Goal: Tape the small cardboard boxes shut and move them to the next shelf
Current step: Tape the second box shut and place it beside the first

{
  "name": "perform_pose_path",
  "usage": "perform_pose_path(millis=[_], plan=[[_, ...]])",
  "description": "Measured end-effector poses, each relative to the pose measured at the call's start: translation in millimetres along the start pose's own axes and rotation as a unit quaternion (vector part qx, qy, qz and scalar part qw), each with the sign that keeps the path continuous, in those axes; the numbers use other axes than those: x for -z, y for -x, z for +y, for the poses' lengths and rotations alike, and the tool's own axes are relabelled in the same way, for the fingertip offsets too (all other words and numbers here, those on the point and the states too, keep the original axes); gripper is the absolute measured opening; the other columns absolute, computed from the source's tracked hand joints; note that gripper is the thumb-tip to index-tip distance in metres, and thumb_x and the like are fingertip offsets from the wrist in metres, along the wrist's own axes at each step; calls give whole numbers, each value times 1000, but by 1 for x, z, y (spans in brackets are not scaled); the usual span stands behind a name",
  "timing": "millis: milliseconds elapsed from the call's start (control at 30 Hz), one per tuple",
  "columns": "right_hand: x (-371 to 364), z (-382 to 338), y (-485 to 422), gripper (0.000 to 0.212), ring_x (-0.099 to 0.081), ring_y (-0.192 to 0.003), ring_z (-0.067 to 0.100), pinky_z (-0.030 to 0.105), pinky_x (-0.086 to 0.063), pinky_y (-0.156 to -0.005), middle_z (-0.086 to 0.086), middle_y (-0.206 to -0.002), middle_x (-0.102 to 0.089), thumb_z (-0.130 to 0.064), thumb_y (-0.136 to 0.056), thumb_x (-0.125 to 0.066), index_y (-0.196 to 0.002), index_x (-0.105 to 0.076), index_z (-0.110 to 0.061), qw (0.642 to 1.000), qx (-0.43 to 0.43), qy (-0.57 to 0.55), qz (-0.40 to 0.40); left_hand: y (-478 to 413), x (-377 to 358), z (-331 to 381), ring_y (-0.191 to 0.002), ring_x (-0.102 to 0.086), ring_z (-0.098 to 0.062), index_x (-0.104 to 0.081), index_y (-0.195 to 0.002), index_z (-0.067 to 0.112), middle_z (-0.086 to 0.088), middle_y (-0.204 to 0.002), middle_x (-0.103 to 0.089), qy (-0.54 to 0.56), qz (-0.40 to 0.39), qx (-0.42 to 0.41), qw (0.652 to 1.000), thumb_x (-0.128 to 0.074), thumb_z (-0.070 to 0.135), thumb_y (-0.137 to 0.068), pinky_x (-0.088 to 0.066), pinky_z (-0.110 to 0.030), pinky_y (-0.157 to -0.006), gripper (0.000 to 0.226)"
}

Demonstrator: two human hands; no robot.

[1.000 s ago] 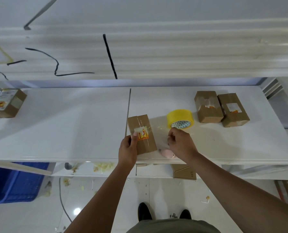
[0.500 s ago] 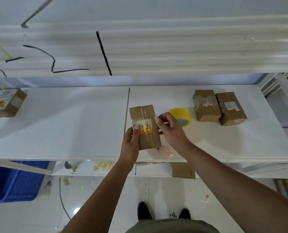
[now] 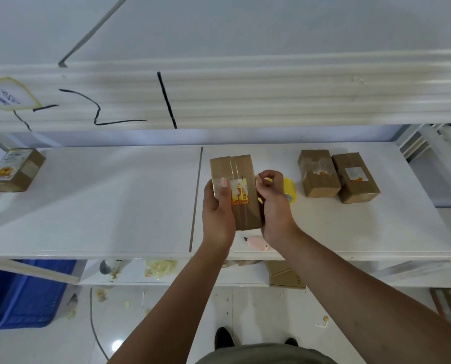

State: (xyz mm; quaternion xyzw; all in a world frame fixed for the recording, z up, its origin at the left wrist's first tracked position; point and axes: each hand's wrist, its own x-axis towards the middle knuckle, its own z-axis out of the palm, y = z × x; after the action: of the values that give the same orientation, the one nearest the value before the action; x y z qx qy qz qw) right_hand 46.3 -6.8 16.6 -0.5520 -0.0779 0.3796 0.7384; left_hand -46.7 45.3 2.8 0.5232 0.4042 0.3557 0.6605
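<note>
A small cardboard box (image 3: 234,174) with clear tape along its top and an orange-printed label is held above the white shelf (image 3: 114,206). My left hand (image 3: 216,208) grips its left side, thumb on top. My right hand (image 3: 274,203) holds its right side with the fingers curled at the edge. The yellow tape roll (image 3: 290,189) lies on the shelf behind my right hand, mostly hidden. Two more small boxes (image 3: 319,173) (image 3: 355,177) lie side by side at the right. Another box (image 3: 15,169) lies on the shelf at the far left.
A pink utility knife (image 3: 257,243) lies near the shelf's front edge below the held box. A seam (image 3: 196,198) divides the shelf into left and right boards. A blue crate (image 3: 22,292) stands on the floor at lower left. An upper shelf beam runs overhead.
The box has been lifted off the shelf and raised towards me. My right hand has left the spot by the knife and taken the box's right side.
</note>
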Motion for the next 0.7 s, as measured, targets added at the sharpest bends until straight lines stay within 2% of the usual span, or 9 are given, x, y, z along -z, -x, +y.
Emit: perform_pose_path(millis=[133, 167, 233, 300, 400, 467, 533, 600, 700], plan=[[-1, -7, 3, 44, -67, -97, 29, 39, -57, -76, 15, -117, -62, 2, -104, -42, -125, -59, -33, 989, 67, 130, 20, 10, -4, -7, -104, -75, -8, -57, -120, 51, 12, -114, -74, -39, 11, -47, 998, -41, 57, -107, -66, -31, -81, 22], [-1, -7, 5, 41, -68, -96, 24, 34, -57, -74, 13, -117, -63, -3, -107, -41, -128, -59, -33, 986, 82, 146, 25, 10, -3, -8, -106, -75, -11, -57, -122, 50, 10, -117, -74, -36, 5, -49, 998, -41, 56, -108, -66, -31, -80, 22], [1, -2, 9, 23, -72, -100, 17, 26, -61, -75, 6, -117, -70, -27, -113, -46, -131, -60, -31, 990, 76, 119, 3, 8, 0, -5, -114, -73, -19, -57, -135, 42, 2, -126, -69, -45, -23, -37, 998, -47, 62, -104, -66, -37, -85, 38], [3, 4, 14, 35, -75, -104, 8, 24, -62, -78, -9, -113, -76, -48, -106, -52, -135, -59, -31, 993, 58, 103, -28, 2, 5, -2, -117, -68, -21, -54, -143, 32, -5, -128, -63, -112, -29, -56, 992, -49, 65, -99, -64, -46, -93, 56], [1, 13, 17, 35, -73, -108, 11, 36, -61, -91, -9, -116, -76, -40, -107, -58, -141, -56, -32, 977, 108, 178, -32, 4, 8, 1, -109, -66, -15, -58, -136, 32, 0, -118, -64, -175, 2, -103, 979, -44, 63, -102, -61, -49, -94, 49], [-1, 13, 16, 36, -73, -108, 17, 45, -61, -95, 0, -116, -74, -38, -105, -62, -139, -54, -33, 976, 118, 178, -34, 7, 10, 0, -110, -70, -16, -61, -133, 37, 2, -120, -68, -120, -12, -72, 990, -43, 67, -101, -62, -50, -93, 47], [-3, 10, 15, 42, -74, -104, 22, 49, -62, -92, 11, -114, -71, -45, -96, -68, -134, -53, -38, 983, 87, 154, -46, 7, 14, -3, -114, -72, -20, -62, -134, 38, 0, -125, -70, -63, -27, -33, 997, -40, 70, -99, -63, -50, -93, 52], [-4, 6, 13, 48, -75, -101, 24, 43, -64, -86, 16, -111, -70, -48, -87, -72, -130, -53, -39, 989, 59, 126, -53, 7, 19, -1, -112, -73, -17, -63, -132, 40, 4, -122, -72, -80, -34, -49, 995, -37, 72, -99, -64, -45, -91, 53], [-5, 6, 10, 46, -74, -96, 26, 41, -64, -83, 16, -99, -68, -38, -89, -77, -127, -54, -31, 989, 61, 128, -30, 4, 22, 3, -96, -73, -2, -64, -117, 48, 21, -103, -76, -154, -20, -66, 986, -32, 69, -104, -61, -21, -74, 40]])
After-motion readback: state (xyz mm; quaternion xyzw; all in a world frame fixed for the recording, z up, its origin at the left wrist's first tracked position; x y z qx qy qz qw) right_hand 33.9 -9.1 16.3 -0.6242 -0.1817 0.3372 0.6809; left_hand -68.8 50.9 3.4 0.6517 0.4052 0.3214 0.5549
